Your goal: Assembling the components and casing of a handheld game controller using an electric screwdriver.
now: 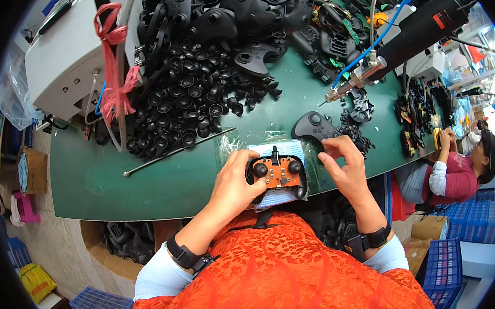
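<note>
Centre of the frame, low on the green bench (147, 183): the left hand (235, 183) wraps the left side of an open controller assembly (277, 175), a glossy black shell carrying an orange circuit board and two round black thumbsticks, its grip curled and pressed on the shell's edge. The right hand (345, 168) sits just right of it, wrist bent, fingertips pinched together on something too small to make out. Just above, a matte grey controller shell (312, 126) lies face up. Upper centre holds a heap of black rubbery thumbstick caps (187, 96). A hanging black power screwdriver (416, 34) slants in from upper right.
</note>
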The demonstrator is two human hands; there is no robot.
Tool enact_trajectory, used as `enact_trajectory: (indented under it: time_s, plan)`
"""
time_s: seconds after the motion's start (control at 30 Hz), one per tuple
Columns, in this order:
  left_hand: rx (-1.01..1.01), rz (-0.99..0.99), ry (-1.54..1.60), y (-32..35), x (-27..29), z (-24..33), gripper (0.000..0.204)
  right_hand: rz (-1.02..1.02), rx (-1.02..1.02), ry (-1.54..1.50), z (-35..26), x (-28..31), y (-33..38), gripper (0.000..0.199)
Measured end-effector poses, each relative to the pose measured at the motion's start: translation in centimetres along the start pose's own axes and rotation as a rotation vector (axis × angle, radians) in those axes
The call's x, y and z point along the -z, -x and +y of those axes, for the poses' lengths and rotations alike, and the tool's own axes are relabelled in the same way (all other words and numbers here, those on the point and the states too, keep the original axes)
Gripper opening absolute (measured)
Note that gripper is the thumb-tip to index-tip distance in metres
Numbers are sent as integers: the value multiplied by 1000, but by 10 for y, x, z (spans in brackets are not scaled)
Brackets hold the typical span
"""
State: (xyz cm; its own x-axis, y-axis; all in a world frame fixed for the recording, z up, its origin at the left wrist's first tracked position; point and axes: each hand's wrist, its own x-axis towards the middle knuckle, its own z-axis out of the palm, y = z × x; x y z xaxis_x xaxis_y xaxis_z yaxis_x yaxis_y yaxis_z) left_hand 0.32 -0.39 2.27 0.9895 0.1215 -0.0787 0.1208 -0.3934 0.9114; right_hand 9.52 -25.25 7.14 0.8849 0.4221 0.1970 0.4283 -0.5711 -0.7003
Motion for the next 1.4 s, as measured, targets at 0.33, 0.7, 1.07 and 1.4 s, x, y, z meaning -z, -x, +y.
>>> enact_trajectory:
  time_s: [0.33, 0.7, 1.07, 1.4]
  plan:
    - [-6, 12, -31, 2, 0, 0, 44, -141, 282, 109, -7, -7, -4, 42]
    - [-44, 31, -45, -2, -3, 1, 45, -253, 213, -70, 1, -26, 0, 28]
    - [50, -54, -29, 1, 7, 4, 44, -29, 150, 571, 60, 5, -23, 83]
    - [21, -22, -24, 2, 7, 3, 46, -53, -156, 258, 38, 29, -33, 61]
